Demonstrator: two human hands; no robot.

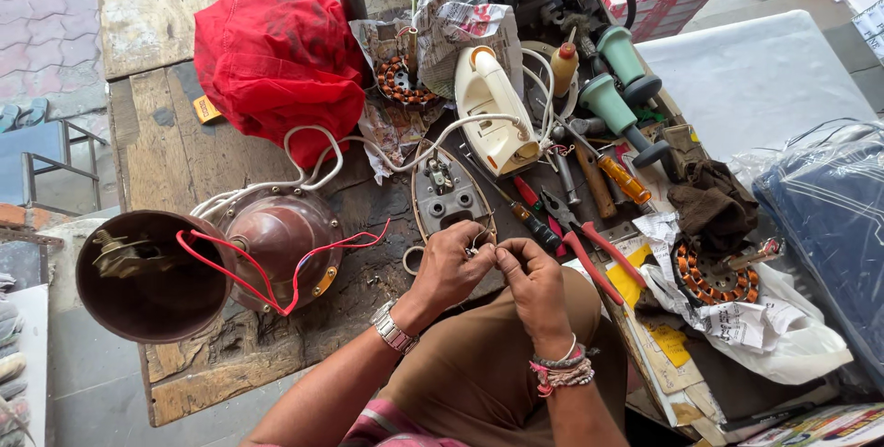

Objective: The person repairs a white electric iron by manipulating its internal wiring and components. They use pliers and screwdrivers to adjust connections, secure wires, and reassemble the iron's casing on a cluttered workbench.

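Seen from above, a person sits at a worn, scratched wooden tabletop (175,162) crowded with repair parts. The left hand (448,267), with a metal watch at the wrist, and the right hand (531,281), with beaded bracelets, meet just above the lap. The fingers of both are pinched together on a thin, pale wire (481,243), too fine to make out fully. Directly beyond the hands lies a dark metal soleplate of a clothes iron (447,194), flat and pointed, with its cream plastic iron housing (493,111) and white cord behind it. Red-handled pliers (594,249) and screwdrivers lie to the right. A brown, rounded metal fan motor casing (285,244) with red looped leads sits left, near a crumpled red cloth (276,60). The fine wire could likely snap or slip if twisted too hard, and small loose parts might roll away among the clutter.
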